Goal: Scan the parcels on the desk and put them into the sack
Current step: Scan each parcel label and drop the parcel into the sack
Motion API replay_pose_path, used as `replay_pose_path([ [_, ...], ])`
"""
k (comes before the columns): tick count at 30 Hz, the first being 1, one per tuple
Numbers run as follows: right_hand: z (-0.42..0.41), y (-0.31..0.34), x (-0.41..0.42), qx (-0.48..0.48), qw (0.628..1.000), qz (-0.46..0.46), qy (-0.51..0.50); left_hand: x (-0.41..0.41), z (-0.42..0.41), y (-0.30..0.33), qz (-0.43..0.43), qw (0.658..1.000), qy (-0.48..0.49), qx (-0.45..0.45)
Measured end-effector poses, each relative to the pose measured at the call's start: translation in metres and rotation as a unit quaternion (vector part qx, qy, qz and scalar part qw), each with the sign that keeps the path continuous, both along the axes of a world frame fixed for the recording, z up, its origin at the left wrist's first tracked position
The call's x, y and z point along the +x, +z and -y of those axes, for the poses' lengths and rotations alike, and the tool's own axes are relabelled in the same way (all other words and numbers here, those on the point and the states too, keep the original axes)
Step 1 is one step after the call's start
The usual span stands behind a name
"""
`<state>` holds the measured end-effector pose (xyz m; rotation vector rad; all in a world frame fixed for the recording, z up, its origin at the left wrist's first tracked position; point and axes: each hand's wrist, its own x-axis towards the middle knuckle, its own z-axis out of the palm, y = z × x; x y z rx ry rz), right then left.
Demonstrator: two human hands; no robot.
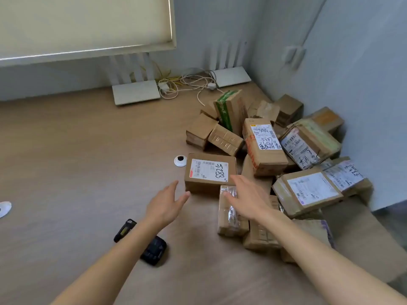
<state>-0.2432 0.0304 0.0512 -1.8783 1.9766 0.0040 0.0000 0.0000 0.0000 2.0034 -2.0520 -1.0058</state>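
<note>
Reaching toward the brown cardboard parcel with the white label marked 5288 (210, 172), I have both hands out and neither grasping anything: my left hand (166, 204) is released, fingers straight, just beside the parcel's near left corner; my right hand (248, 198) is likewise spread, hovering over the tape-wrapped brown carton (230, 213) just nearer me.

Location: the marked parcel lies flat on the wood-grain worktop (88, 172), at the left fringe of the heap of cardboard boxes (264, 142) stacked into the far right corner against the grey wall.

Orientation: label faces up. Its long axis runs left to right, roughly parallel to the far edge. The handwritten digits read sideways from my position.

Risks, as judged:
- My right forearm crosses the taped carton; a careless lift could knock it or shift the heap.
- The black handheld scanner (152, 249) lies under my left forearm near the front edge; a drawn-back elbow could sweep it off.
- The sack is not in view.
</note>
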Motion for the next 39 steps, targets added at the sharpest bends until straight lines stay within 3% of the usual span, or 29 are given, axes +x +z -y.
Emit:
replay_pose_path([
  [5,0.032,-0.029,-0.007,-0.054,0.998,-0.031,0.007,-0.008,0.025,-0.031,0.027,1.000,-0.005,0.009],
  [11,0.053,-0.053,-0.010,-0.072,0.996,-0.037,-0.035,-0.023,0.039,-0.045,-0.073,0.996,0.050,0.018],
  [18,0.062,-0.049,-0.005,-0.061,0.994,0.046,-0.080,-0.026,0.038,-0.045,-0.226,0.962,0.154,0.028],
  [30,0.062,0.005,0.058,-0.094,0.971,0.183,-0.120,0.037,0.013,0.011,-0.333,0.908,0.251,-0.034],
  [39,0.014,0.021,0.171,-0.093,0.951,0.272,-0.116,0.144,-0.064,0.052,-0.392,0.870,0.298,-0.025],
])
